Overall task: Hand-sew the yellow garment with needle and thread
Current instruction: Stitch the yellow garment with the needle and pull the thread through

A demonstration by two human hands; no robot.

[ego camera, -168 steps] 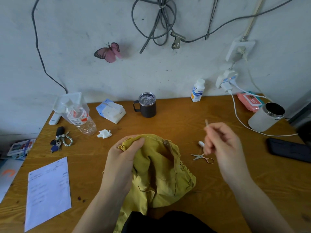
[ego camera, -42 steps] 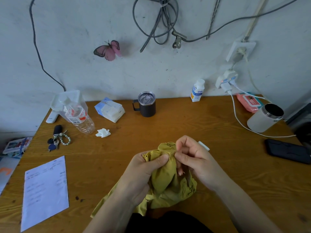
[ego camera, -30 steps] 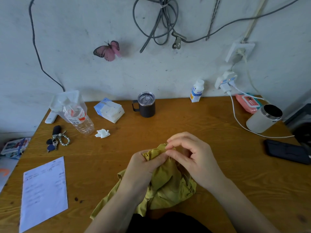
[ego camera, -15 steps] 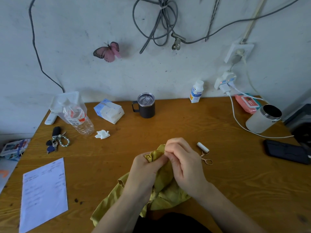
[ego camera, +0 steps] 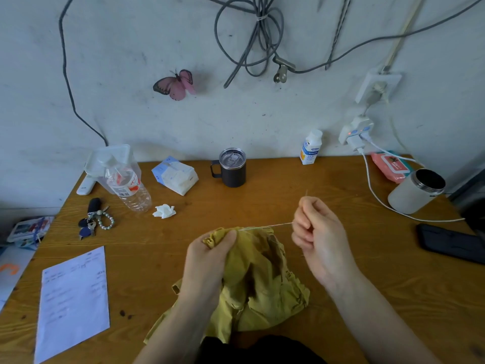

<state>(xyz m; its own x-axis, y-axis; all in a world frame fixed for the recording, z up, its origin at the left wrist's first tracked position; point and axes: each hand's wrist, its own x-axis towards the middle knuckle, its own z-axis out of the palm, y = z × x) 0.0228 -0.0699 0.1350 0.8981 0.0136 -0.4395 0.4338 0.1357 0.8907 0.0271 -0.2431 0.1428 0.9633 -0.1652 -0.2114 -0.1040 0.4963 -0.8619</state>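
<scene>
The yellow garment lies bunched on the wooden table near its front edge. My left hand pinches its upper edge between thumb and fingers. My right hand is raised to the right of the garment, fingers closed on the needle, whose tip sticks up above the fingertips. A pale thread runs taut from the garment's top edge to my right hand. The scissors and thread spool seen earlier are hidden behind my right hand.
A dark mug, tissue pack, plastic bottle, keys and crumpled tissue sit at the back left. A paper sheet lies front left. A white tumbler, charger cable and dark phone are on the right.
My right hand has left the garment's edge and moved up and right with the needle, drawing the thread out taut. My left hand keeps its grip on the garment.
</scene>
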